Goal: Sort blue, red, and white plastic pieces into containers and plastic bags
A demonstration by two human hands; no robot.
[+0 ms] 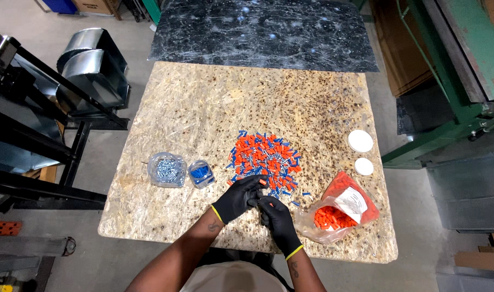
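Observation:
A mixed pile (264,161) of orange caps, small blue pieces and silver screws lies in the middle of a chipboard table (203,108). Both my hands wear black gloves with yellow cuffs. My left hand (237,198) rests at the pile's near edge with its fingers curled, and an orange cap (262,182) sits at its fingertips. Just to its right and nearer to me is my right hand (277,217), its fingers bunched close to the left hand. What it holds is hidden.
Left of the pile stand a clear tub of screws (166,169) and a smaller clear tub of blue pieces (201,173). An open plastic bag of orange caps (338,212) lies at the right. Two white round lids (360,141) (364,166) sit near the right edge. A dark sheet (263,32) lies beyond the table.

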